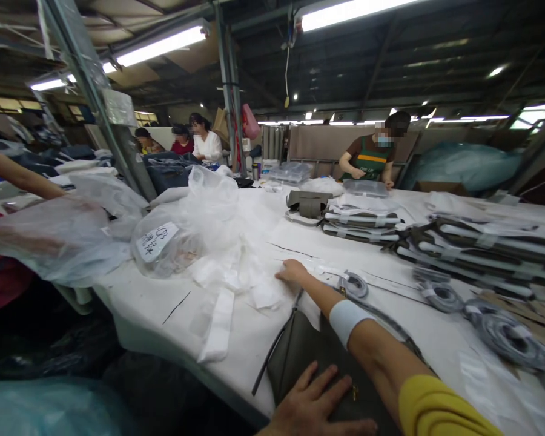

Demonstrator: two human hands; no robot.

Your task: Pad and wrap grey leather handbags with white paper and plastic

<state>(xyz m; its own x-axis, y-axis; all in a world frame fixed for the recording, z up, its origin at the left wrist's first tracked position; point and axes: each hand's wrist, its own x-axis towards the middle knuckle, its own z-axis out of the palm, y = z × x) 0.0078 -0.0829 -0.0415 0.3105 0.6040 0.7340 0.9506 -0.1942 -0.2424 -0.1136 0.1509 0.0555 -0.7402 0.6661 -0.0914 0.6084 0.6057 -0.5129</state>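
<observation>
My left hand lies flat with fingers spread on a dark olive-grey bag at the table's near edge. A small gold-coloured fitting shows on the bag beside my fingertips. My right hand, with a white band on its forearm, reaches over the bag to the tabletop. Its fingers point down and look pressed together; anything in them is too small to make out. Crumpled white wrapping sheets lie just left of it. A dark strap hangs along the bag's left side.
Wrapped stacks of dark bags and coiled grey straps lie on the right. A labelled clear bag sits left. A person's arm is beside clear plastic at far left; a masked co-worker stands across the table.
</observation>
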